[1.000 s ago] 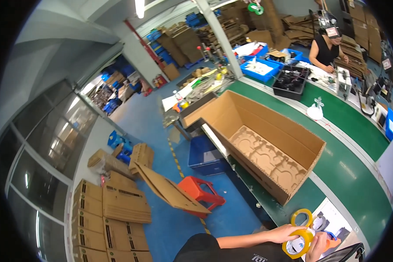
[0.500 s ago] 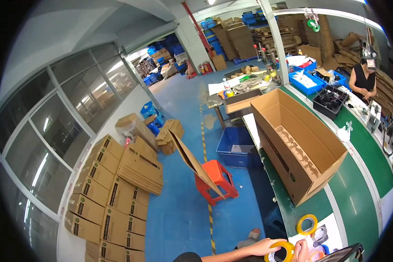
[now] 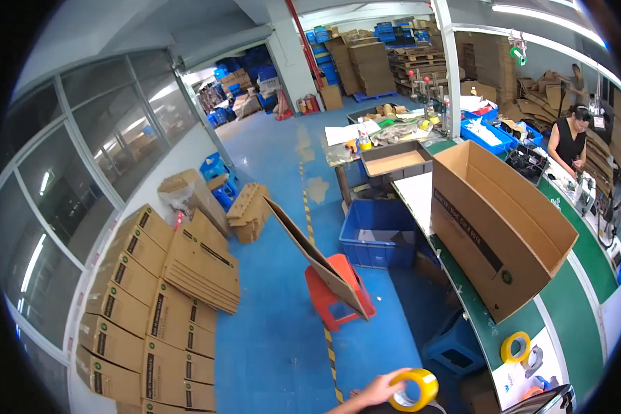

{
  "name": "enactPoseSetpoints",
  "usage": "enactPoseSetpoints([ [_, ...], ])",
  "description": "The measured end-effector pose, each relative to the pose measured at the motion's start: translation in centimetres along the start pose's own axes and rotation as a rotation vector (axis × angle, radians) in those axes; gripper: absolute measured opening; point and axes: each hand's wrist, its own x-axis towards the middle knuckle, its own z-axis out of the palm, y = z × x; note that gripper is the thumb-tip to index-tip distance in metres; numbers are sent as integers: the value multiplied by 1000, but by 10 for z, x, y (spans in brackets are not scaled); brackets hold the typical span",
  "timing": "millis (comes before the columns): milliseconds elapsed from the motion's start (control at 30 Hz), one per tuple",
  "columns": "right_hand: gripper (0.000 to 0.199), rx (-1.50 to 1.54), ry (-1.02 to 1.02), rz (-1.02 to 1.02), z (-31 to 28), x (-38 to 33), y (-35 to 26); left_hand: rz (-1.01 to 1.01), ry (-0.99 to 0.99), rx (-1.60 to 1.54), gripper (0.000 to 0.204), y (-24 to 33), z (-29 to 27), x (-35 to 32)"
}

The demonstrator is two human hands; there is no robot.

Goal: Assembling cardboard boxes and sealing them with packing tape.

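At the bottom edge, my left hand (image 3: 379, 392) grips a roll of yellow-brown packing tape (image 3: 412, 390) and holds it out over the blue floor, left of the workbench. My right hand is out of view. A second yellow tape roll (image 3: 515, 347) lies on the white sheet at the near end of the bench, beside a tape dispenser (image 3: 535, 359). A large open cardboard box (image 3: 504, 228) stands on the green conveyor belt (image 3: 579, 303), well beyond my hand.
A blue stool (image 3: 455, 352) stands just right of my hand. A flat cardboard sheet (image 3: 317, 257) leans on a red stool (image 3: 328, 303). Stacks of folded cartons (image 3: 152, 310) line the left wall. A blue bin (image 3: 379, 234) sits under the bench. A person (image 3: 569, 141) works at the far right.
The view has swung left, away from the bench. My left hand has carried the tape roll leftward off the bench. My right hand, beside the roll earlier, has left the picture.
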Motion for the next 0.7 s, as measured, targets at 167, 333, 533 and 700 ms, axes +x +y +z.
enactPoseSetpoints([
  [167,21,-109,-120,100,99,7,-8,-56,106,12,46,-27,-130,-59],
  [333,21,-188,-218,179,212,50,-35,70,300,-84,41,-30,-216,-90],
  [533,23,-302,-366,273,358,127,-66,228,442,-425,48,-84,-318,-110],
  [700,25,-361,-506,363,477,215,-121,58,597,-482,49,-184,-463,-124],
])
